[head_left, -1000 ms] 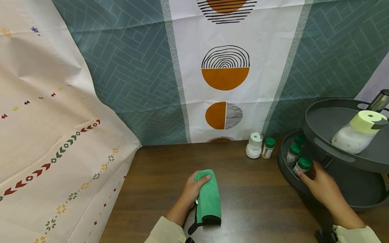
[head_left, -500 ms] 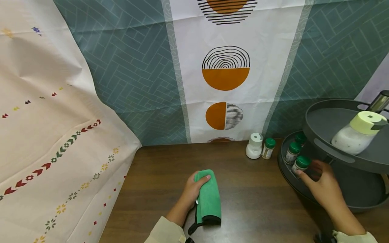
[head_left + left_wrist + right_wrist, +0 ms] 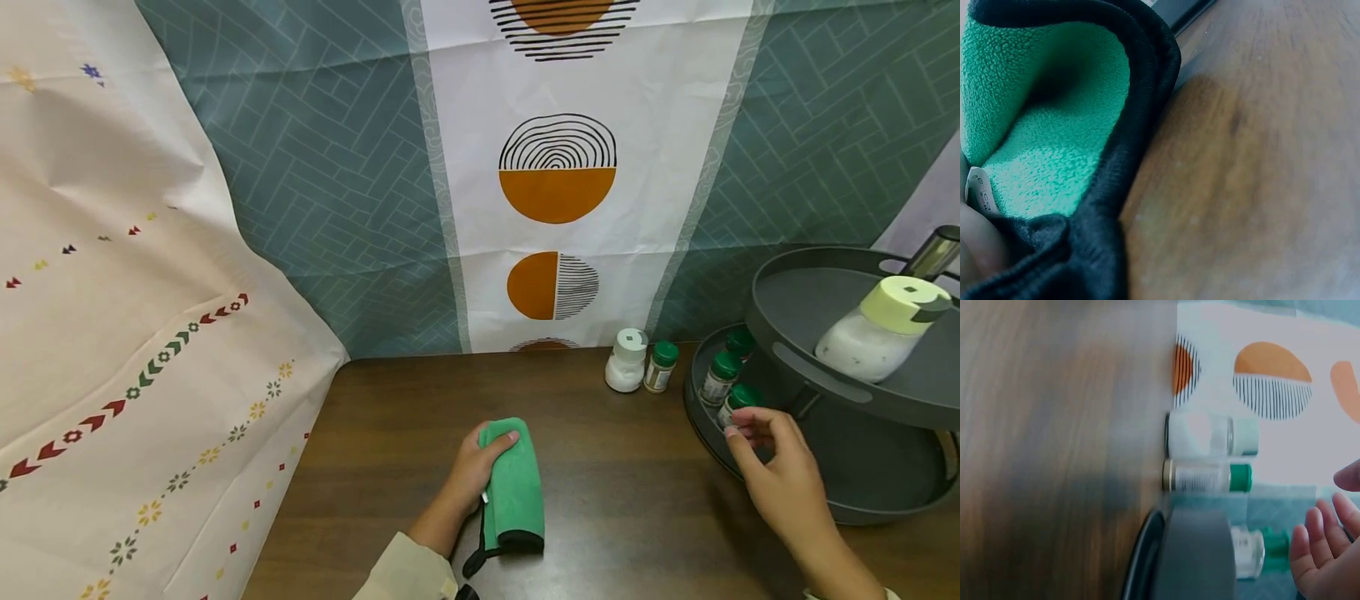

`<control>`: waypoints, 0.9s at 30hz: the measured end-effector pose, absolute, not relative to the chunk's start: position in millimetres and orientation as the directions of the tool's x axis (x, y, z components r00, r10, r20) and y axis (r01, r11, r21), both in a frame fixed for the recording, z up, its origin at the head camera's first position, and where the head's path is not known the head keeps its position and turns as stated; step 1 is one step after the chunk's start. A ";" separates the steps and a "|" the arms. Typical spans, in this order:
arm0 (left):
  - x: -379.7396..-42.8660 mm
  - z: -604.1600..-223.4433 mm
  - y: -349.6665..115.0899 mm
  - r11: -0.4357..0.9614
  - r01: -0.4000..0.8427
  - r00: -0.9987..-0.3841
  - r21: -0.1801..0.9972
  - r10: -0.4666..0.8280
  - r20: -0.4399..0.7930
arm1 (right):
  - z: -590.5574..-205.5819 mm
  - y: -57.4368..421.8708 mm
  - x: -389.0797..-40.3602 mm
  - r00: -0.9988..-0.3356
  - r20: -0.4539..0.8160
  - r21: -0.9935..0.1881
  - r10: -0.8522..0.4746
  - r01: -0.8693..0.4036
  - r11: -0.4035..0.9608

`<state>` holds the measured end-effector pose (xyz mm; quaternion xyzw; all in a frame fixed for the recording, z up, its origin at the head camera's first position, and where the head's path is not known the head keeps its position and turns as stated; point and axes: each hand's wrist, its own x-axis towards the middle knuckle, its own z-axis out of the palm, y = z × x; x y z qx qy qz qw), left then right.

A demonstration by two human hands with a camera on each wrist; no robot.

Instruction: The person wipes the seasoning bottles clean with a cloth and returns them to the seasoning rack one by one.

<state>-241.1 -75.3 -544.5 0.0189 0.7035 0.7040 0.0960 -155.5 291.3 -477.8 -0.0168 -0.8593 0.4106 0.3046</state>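
Note:
My left hand point(image 3: 472, 468) grips a folded green cloth point(image 3: 519, 487) with black edging, thumb on top, at the middle front of the wooden table. Its fuzzy inner side and white tag point(image 3: 980, 190) fill the left wrist view. At the right, my right hand point(image 3: 783, 475) is beside a green-capped spice jar point(image 3: 742, 397) in the lower tray of a dark two-tier rack point(image 3: 885, 483). Its fingers are bent loosely and hold nothing in the right wrist view. They partly hide that jar in the head view. Two more green-capped jars point(image 3: 720, 377) stand behind it in the tray.
A white bottle point(image 3: 626, 362) and another green-capped jar point(image 3: 661, 367) stand at the table's back edge. On the rack's upper tier point(image 3: 795, 292) lie a tilted white bottle with a pale yellow cap point(image 3: 885, 329) and a metallic cylinder point(image 3: 935, 252). Patterned cloth hangs behind.
My right hand has let go of the nearest jar and drawn back slightly toward me. That jar sits a little farther back and left in the tray. My left hand and the cloth stay put.

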 end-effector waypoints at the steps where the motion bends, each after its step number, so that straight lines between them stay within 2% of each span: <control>1: -240.9 -544.5 -75.4 0.006 -0.111 -0.981 0.994 0.162 -0.110 | -477.9 287.7 -156.5 -0.818 0.518 -0.709 0.251 -0.247 0.660; 5: -239.7 -544.1 -75.6 0.004 -0.118 -0.979 0.993 0.166 -0.117 | -476.7 275.9 -162.4 -0.842 0.512 -0.695 0.171 -0.289 0.658; 14: -239.6 -543.5 -75.9 0.001 -0.119 -0.980 0.993 0.161 -0.118 | -470.1 266.5 -183.5 -0.894 0.440 -0.696 0.084 -0.280 0.661; 27: -239.9 -545.1 -75.1 -0.008 -0.124 -0.979 0.992 0.162 -0.121 | -468.5 262.0 -233.6 -0.904 0.417 -0.717 0.098 -0.260 0.647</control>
